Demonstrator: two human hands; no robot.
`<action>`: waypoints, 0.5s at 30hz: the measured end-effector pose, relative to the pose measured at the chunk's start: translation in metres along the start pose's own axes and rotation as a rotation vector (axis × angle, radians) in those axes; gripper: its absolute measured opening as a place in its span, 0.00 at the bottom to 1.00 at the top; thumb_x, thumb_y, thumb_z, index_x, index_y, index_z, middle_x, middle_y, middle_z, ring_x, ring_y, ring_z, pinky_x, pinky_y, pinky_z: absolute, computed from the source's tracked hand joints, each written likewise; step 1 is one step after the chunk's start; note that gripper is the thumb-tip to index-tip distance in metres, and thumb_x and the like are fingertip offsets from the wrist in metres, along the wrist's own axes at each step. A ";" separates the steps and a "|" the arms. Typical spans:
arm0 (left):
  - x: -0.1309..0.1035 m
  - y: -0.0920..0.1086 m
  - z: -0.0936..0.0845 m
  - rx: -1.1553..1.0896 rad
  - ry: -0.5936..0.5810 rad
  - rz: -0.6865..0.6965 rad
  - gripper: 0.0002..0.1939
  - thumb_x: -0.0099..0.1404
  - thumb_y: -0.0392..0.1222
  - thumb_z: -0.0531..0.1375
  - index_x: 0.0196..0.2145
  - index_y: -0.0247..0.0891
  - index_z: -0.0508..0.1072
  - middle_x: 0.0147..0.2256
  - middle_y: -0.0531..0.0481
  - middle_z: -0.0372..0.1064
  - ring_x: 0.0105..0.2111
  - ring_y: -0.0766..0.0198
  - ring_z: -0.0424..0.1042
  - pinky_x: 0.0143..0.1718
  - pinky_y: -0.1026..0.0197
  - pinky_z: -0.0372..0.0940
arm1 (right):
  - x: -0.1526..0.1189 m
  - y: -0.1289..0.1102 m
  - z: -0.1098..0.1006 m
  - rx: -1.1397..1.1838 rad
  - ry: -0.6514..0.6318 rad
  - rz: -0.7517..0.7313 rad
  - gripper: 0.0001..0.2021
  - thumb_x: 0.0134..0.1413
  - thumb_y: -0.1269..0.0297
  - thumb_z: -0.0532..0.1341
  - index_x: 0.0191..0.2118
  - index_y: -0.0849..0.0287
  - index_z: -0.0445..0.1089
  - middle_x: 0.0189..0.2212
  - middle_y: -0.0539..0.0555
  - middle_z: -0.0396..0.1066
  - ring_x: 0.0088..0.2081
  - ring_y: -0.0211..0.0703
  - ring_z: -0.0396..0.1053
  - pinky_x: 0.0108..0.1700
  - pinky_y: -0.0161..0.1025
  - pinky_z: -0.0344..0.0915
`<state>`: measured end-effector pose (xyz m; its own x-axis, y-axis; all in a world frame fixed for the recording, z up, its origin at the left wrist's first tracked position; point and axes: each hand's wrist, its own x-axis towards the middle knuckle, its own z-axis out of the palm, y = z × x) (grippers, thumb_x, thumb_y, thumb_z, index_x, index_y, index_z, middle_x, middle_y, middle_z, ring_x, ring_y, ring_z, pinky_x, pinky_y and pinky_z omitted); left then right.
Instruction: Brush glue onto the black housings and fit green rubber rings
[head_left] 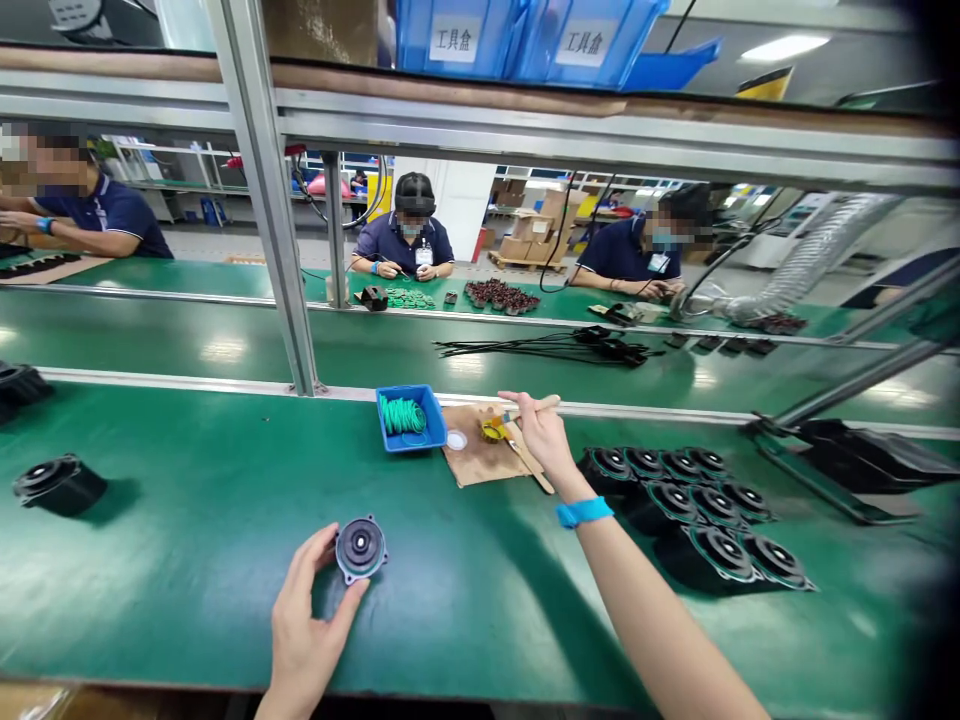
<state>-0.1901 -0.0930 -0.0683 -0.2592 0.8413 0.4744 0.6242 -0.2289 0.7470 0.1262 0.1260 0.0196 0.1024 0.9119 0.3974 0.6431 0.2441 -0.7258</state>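
My left hand grips a round black motor housing between thumb and fingers, its ringed face turned up, over the near part of the green bench. Farther off, my right hand is closed around the pale handle of a brush. The brush tip is at a small pot of yellow paste, which stands on a stained piece of cardboard. Beside the pot, a second wooden-handled brush lies on the cardboard, next to a small white lid.
A blue bin of green rings adjoins the cardboard. Several black housings stand in rows at right; another housing sits at far left. A metal post and rail rise behind the bench. Co-workers sit beyond the conveyor.
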 end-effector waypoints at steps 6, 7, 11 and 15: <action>0.002 0.001 -0.002 0.021 0.006 0.033 0.23 0.63 0.49 0.63 0.55 0.42 0.69 0.52 0.41 0.70 0.48 0.51 0.75 0.49 0.49 0.73 | 0.018 0.027 0.011 -0.202 -0.041 0.093 0.28 0.63 0.41 0.48 0.25 0.59 0.69 0.18 0.53 0.67 0.24 0.44 0.67 0.32 0.39 0.59; 0.002 0.001 -0.002 0.021 0.006 0.040 0.23 0.63 0.48 0.63 0.54 0.42 0.69 0.52 0.41 0.70 0.49 0.50 0.74 0.49 0.49 0.73 | 0.018 0.030 0.013 -0.225 -0.057 0.100 0.26 0.63 0.43 0.50 0.25 0.59 0.69 0.18 0.51 0.67 0.25 0.43 0.67 0.32 0.39 0.60; 0.003 0.004 -0.003 0.031 -0.006 0.060 0.21 0.64 0.47 0.62 0.54 0.42 0.70 0.51 0.42 0.71 0.49 0.51 0.74 0.49 0.50 0.73 | 0.018 0.038 0.019 -0.289 -0.123 0.121 0.21 0.65 0.49 0.56 0.28 0.61 0.68 0.22 0.47 0.68 0.26 0.38 0.68 0.36 0.39 0.65; 0.003 0.003 -0.003 0.037 -0.002 0.070 0.21 0.64 0.47 0.62 0.54 0.42 0.69 0.51 0.42 0.71 0.49 0.51 0.74 0.48 0.50 0.73 | 0.018 0.040 0.022 -0.307 -0.152 0.124 0.20 0.65 0.50 0.57 0.28 0.61 0.68 0.23 0.46 0.67 0.26 0.37 0.67 0.37 0.39 0.66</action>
<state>-0.1917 -0.0929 -0.0634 -0.2130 0.8249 0.5237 0.6672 -0.2688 0.6947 0.1370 0.1590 -0.0145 0.0945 0.9727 0.2118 0.8331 0.0392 -0.5518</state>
